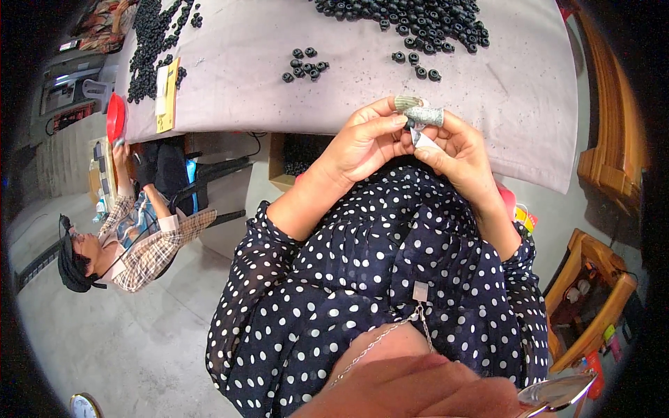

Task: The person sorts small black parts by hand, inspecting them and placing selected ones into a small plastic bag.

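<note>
While both forearms are extending toward the near edge of a cloth-covered table [244, 76], the two hands are meeting fingertip to fingertip just in front of a polka-dot garment [390, 237]. The left hand [368, 139] is grasping a small dark part [410, 125] between thumb and fingertips; the fingers are hiding its exact shape. The right hand [456, 150] is pinching a pale pointed piece [424, 141] between thumb and index finger, close against the dark part; whether the two are touching, one cannot tell. A green-grey cover [408, 103] is wrapping the left index fingertip, and a grey cover [426, 115] is enclosing the right one. Beyond the hands, a loose cluster of black parts [299, 72] is lying ahead and to the left, while a smaller cluster [421, 72] is lying straight ahead, near a large heap [418, 21]. Another heap [148, 49] is occupying the table's left side, near a yellow strip [166, 120]. At the left edge, a seated co-worker [157, 254] is holding one hand just beside a red bowl [116, 118]. A carton [282, 182] is standing below the tabletop.
</note>
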A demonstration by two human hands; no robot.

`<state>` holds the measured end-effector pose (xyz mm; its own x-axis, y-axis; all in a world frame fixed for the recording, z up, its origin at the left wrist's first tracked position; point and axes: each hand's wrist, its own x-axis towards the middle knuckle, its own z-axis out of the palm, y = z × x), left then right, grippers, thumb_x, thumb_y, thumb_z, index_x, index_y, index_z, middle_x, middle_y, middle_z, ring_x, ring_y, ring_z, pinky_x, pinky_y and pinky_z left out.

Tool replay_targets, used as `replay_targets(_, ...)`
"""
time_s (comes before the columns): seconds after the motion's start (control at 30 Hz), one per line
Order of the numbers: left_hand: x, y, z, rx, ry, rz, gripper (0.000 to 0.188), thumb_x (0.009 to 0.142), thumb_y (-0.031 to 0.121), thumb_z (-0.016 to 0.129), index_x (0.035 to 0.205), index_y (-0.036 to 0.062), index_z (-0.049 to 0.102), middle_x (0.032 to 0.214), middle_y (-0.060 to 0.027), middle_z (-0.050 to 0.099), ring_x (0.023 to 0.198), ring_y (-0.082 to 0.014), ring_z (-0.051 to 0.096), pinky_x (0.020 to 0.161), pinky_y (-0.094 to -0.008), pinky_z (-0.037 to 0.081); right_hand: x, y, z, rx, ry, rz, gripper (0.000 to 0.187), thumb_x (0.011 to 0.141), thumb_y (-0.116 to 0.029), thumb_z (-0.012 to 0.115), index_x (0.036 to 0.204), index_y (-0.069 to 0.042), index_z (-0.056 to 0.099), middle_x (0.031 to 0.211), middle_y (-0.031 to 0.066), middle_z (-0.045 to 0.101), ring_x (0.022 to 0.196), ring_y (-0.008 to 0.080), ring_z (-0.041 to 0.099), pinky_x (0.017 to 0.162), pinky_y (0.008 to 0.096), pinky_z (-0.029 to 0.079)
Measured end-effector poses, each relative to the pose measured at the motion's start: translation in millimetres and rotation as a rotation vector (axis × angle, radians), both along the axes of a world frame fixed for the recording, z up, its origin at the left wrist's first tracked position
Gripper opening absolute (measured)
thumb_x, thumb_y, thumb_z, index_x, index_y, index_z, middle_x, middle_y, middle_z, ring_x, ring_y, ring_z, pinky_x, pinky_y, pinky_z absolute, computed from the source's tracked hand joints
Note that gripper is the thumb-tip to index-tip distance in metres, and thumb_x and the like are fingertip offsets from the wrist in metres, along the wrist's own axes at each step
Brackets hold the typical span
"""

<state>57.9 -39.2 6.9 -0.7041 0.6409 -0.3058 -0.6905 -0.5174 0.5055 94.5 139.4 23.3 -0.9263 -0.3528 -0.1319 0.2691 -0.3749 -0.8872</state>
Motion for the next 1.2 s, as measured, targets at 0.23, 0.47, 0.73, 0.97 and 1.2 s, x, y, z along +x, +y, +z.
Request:
replay_targets(0.23,2.1,1.9,2.9,-0.063,0.024,0.022,0.028,0.086,0.009,0.055,0.113,0.0021,0.051,0.097,-0.0078,0.060,0.080,-0.0132,0.059,0.075,-0.0267,0.051,-0.2,0.1,0.4,-0.003,-0.045,0.016,0.035,0.082,-0.005,0.062,0.113,0.003,0.050,0.099,0.0084,0.060,0.093,0.0137,0.058,0.084,0.0254,0.047)
replay_targets(0.47,4.3,1.3,3.9,-0.051,0.004,0.029,0.030,0.086,0.009,0.055,0.115,0.0019,0.050,0.098,-0.0084,0.060,0.081,-0.0135,0.060,0.075,-0.0268,0.051,1.5,0.1,-0.6,0.034,0.001,0.022,0.034,0.082,-0.005,0.062,0.113,0.003,0.050,0.098,0.0081,0.060,0.092,0.0135,0.058,0.084,0.0252,0.047)
replay_targets(0.73,6.2,-0.1,1.1,-0.055,0.028,0.034,0.028,0.086,0.008,0.055,0.113,0.0011,0.051,0.097,-0.0083,0.060,0.080,-0.0134,0.060,0.074,-0.0255,0.052,2.2,0.4,2.3,0.009,-0.010,0.036,0.035,0.082,-0.002,0.061,0.115,0.003,0.050,0.099,0.0085,0.060,0.093,0.0147,0.059,0.085,0.0262,0.048)
replay_targets(0.97,7.0,-1.7,-3.3,-0.033,0.028,0.014,0.024,0.085,0.006,0.056,0.108,0.0002,0.054,0.095,-0.0090,0.061,0.077,-0.0138,0.061,0.072,-0.0258,0.053,3.2,3.8,-2.8,-0.023,-0.060,0.061,0.036,0.082,-0.002,0.060,0.116,0.004,0.049,0.102,0.0098,0.060,0.090,0.0147,0.060,0.084,0.0260,0.049)
replay_targets(1.2,4.2,2.1,-5.0,0.090,-0.019,0.003,0.026,0.086,0.008,0.056,0.110,-0.0006,0.054,0.094,-0.0097,0.061,0.075,-0.0141,0.060,0.070,-0.0262,0.053,-2.4,5.8,-4.5,0.050,-0.136,0.080,0.035,0.082,-0.002,0.060,0.115,0.004,0.050,0.102,0.0110,0.061,0.091,0.0154,0.061,0.082,0.0239,0.049)
